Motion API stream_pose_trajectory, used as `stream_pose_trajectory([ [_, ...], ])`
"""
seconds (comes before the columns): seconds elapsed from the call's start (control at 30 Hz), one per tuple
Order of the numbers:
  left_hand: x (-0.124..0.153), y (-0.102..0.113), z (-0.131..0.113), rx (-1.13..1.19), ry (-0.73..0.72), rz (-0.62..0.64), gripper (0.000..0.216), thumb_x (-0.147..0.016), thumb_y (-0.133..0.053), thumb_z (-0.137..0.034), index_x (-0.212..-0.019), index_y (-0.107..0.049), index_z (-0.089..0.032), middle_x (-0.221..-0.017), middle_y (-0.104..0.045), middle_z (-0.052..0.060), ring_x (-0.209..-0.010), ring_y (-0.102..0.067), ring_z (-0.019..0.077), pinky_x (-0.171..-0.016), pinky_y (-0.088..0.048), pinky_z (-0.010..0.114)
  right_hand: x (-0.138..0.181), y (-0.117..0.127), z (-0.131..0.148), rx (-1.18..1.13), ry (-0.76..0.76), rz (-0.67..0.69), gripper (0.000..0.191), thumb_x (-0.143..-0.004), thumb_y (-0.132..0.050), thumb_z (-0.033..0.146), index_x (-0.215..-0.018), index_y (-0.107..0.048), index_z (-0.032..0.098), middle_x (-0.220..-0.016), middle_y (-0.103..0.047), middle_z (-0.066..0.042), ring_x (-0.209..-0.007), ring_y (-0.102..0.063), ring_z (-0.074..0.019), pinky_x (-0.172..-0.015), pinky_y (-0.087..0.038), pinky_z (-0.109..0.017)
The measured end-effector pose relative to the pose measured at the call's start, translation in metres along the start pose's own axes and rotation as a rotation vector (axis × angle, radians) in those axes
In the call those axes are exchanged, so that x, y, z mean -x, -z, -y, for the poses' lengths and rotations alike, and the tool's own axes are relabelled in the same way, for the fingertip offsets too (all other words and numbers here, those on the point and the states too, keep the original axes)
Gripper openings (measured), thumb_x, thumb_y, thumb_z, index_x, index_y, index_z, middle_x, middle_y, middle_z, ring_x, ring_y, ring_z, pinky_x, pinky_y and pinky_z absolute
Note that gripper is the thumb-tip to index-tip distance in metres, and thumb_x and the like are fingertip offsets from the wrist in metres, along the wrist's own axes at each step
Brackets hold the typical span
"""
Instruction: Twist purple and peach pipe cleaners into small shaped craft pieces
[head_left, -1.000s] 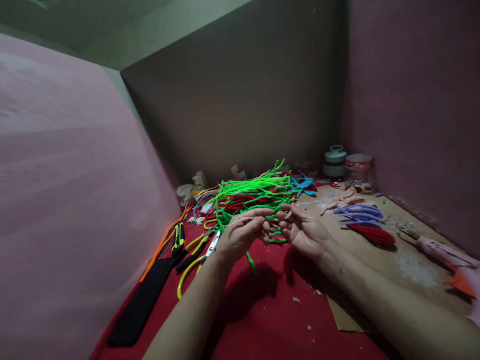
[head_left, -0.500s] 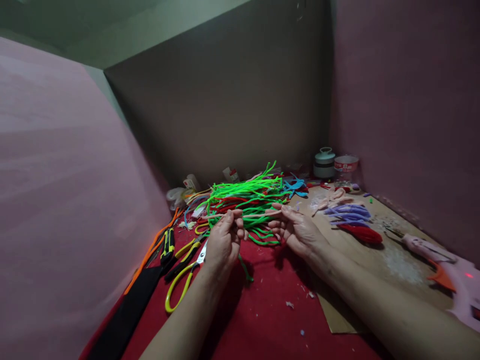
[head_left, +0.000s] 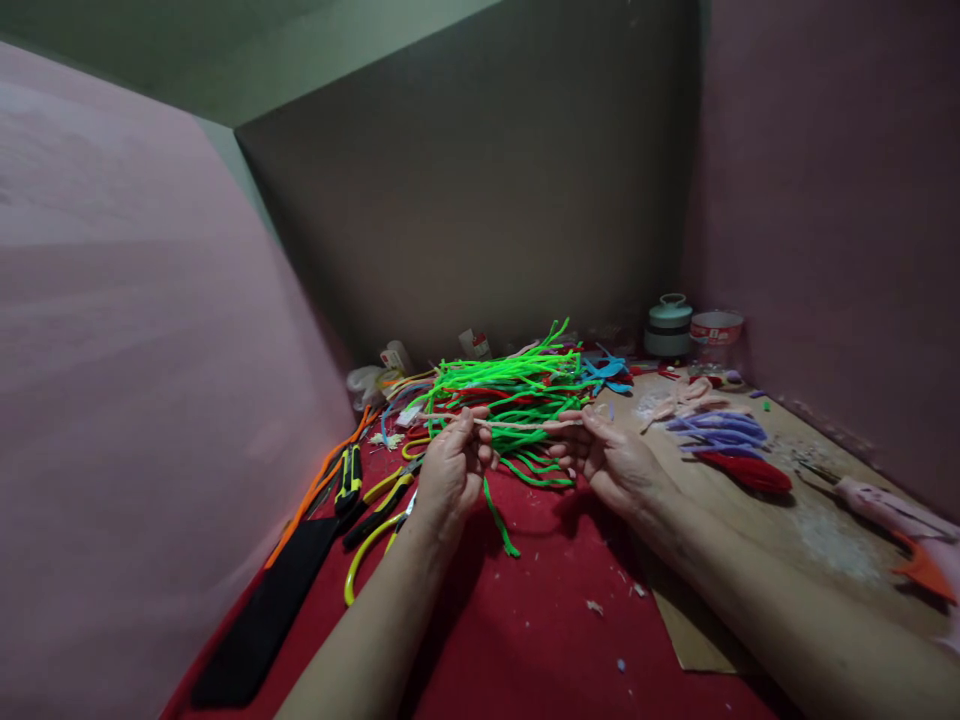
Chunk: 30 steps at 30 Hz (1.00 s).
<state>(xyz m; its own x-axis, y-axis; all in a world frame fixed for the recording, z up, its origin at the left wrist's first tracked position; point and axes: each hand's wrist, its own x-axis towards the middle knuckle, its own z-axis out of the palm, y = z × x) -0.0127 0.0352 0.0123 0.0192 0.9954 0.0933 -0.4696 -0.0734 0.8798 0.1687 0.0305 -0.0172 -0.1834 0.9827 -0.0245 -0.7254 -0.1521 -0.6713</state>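
Note:
Both my hands hold one pale pink pipe cleaner (head_left: 517, 424) stretched level between them. My left hand (head_left: 451, 472) pinches its left end with fingers curled. My right hand (head_left: 611, 462) pinches the right end between thumb and fingertips. Just behind the hands lies a heap of neon green pipe cleaners (head_left: 510, 390) mixed with red and blue ones. A single green pipe cleaner (head_left: 499, 518) lies on the red cloth (head_left: 525, 620) below my hands.
Yellow-handled scissors (head_left: 375, 545), pliers (head_left: 379, 505), a yellow-black utility knife (head_left: 349, 478) and a black strip (head_left: 262, 625) lie left. Purple (head_left: 720, 430) and red (head_left: 746, 472) pipe cleaners, a pink glue gun (head_left: 896, 515), a lidded jar (head_left: 668, 326) and a cup (head_left: 715, 330) are right.
My hands have drawn apart and the pink pipe cleaner is now pulled straight between them. The view has swung slightly left and back.

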Motion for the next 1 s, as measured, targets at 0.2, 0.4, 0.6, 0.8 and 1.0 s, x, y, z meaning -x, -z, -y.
stream_pose_trajectory([
  [0.2, 0.01, -0.011, 0.002, -0.042, 0.041, 0.061, 0.031, -0.067, -0.069, -0.034, -0.087, -0.061, -0.011, -0.061, -0.052, -0.002, -0.043, -0.045, 0.0053, -0.04, -0.036, 0.02, -0.002, 0.001, 0.001, -0.008, 0.02, -0.046, 0.024, -0.089, -0.039, 0.021, -0.078, -0.059, 0.013, -0.07, -0.069, -0.008, -0.053, -0.064, -0.0137, -0.047, -0.05, -0.022],
  [0.4, 0.02, -0.021, 0.004, -0.132, 0.041, 0.189, 0.04, -0.065, -0.07, -0.034, -0.097, -0.057, -0.013, -0.06, -0.052, -0.003, -0.042, -0.046, 0.0067, -0.039, -0.038, 0.02, -0.003, 0.001, 0.003, -0.012, 0.033, -0.146, 0.023, -0.09, -0.037, 0.018, -0.079, -0.056, 0.013, -0.063, -0.068, -0.006, -0.048, -0.063, -0.0125, -0.048, -0.051, -0.022],
  [0.6, 0.025, -0.026, 0.012, -0.25, -0.023, 0.182, 0.023, -0.069, -0.066, -0.026, -0.084, -0.06, -0.01, -0.061, -0.054, -0.001, -0.046, -0.049, 0.0072, -0.042, -0.041, 0.02, 0.0, -0.003, 0.0, -0.045, -0.02, -0.068, 0.019, -0.089, -0.039, 0.019, -0.083, -0.057, 0.014, -0.062, -0.068, -0.005, -0.049, -0.063, -0.0135, -0.046, -0.049, -0.022],
  [0.8, 0.022, -0.024, 0.01, -0.153, -0.018, 0.115, 0.024, -0.065, -0.067, -0.019, -0.086, -0.057, -0.013, -0.065, -0.058, -0.001, -0.047, -0.051, 0.0083, -0.043, -0.042, 0.02, 0.005, -0.009, -0.002, -0.054, -0.01, 0.019, 0.008, -0.08, -0.053, 0.013, -0.082, -0.061, 0.013, -0.064, -0.068, -0.005, -0.051, -0.063, -0.0124, -0.05, -0.051, -0.021],
  [1.0, 0.026, -0.026, 0.005, -0.16, 0.061, 0.222, 0.026, -0.064, -0.069, -0.016, -0.088, -0.059, -0.011, -0.071, -0.059, 0.002, -0.053, -0.055, 0.009, -0.048, -0.044, 0.021, -0.002, -0.001, -0.004, -0.047, 0.054, -0.041, 0.006, -0.079, -0.055, 0.015, -0.078, -0.06, 0.013, -0.061, -0.067, -0.005, -0.05, -0.063, -0.013, -0.05, -0.051, -0.021],
])
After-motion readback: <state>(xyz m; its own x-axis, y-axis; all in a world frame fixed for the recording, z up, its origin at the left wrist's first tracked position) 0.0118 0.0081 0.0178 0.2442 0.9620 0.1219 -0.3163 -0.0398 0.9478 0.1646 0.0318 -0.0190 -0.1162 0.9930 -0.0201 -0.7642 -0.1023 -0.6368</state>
